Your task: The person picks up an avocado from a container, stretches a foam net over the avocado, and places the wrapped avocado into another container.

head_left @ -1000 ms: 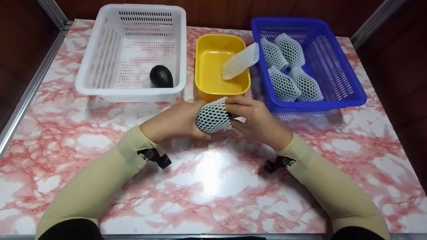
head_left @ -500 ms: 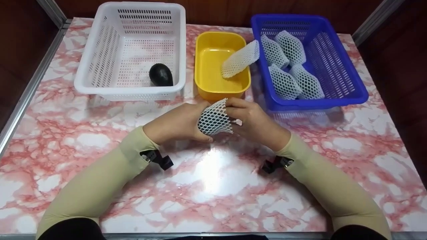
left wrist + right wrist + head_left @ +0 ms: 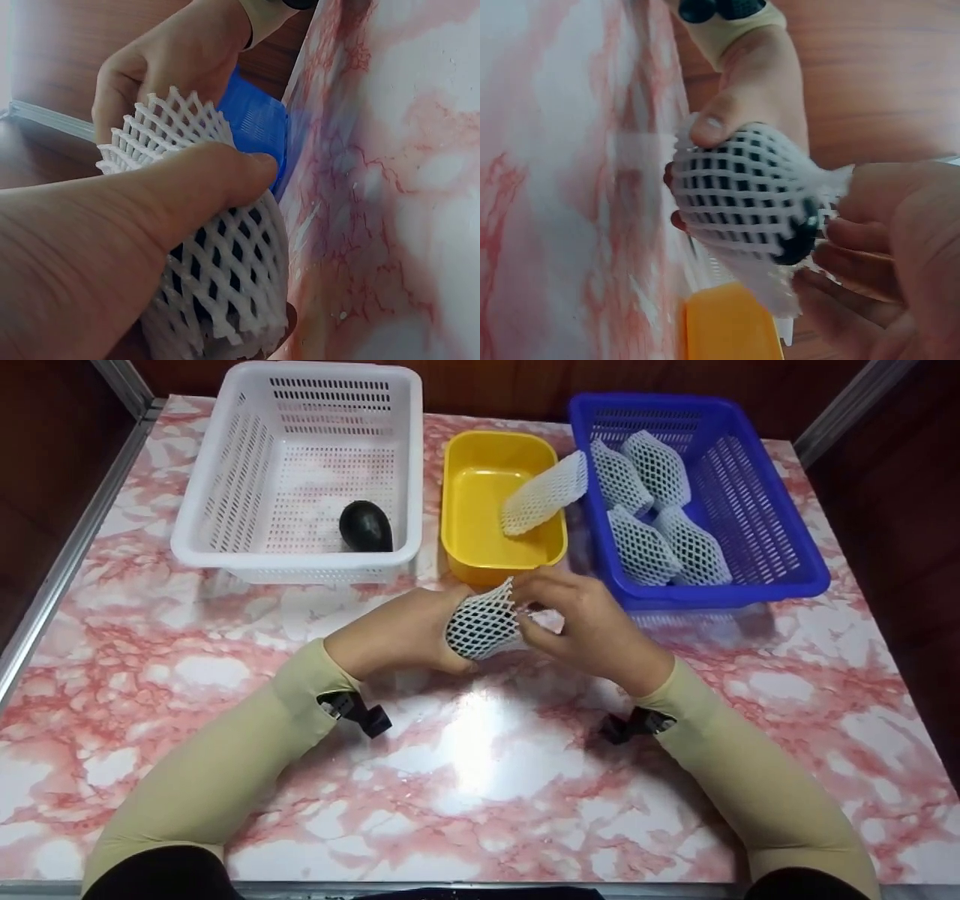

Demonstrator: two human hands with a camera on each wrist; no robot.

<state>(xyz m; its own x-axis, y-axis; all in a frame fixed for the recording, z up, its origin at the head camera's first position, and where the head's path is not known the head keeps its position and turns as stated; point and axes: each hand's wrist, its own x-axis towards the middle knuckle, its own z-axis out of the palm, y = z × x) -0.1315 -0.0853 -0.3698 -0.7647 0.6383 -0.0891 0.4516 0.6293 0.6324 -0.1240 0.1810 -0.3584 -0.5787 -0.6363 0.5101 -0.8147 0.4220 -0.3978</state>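
In front of the yellow container, my left hand [image 3: 409, 628] grips a dark avocado [image 3: 801, 238] inside a white foam net sleeve [image 3: 484, 624]. Its thumb lies across the net in both wrist views. The net covers most of the fruit, and one dark end shows at the sleeve's flared opening in the right wrist view. At that opening my right hand [image 3: 596, 622] pinches the net's edge [image 3: 831, 184] between thumb and fingers, drawing it out to a point. The other right fingers curl close by the fruit's bare end.
A white basket [image 3: 296, 561] at the back left holds one bare avocado [image 3: 366, 526]. The yellow container [image 3: 474, 514] has an unfilled foam net [image 3: 544, 496] leaning over its right rim. In the blue basket [image 3: 776, 540] at the right lie several net-wrapped fruits [image 3: 654, 472].
My right hand has shifted slightly right and its fingers have spread apart at the net's opening. My left hand keeps its grip on the avocado, nearly still. The baskets' contents are unchanged.
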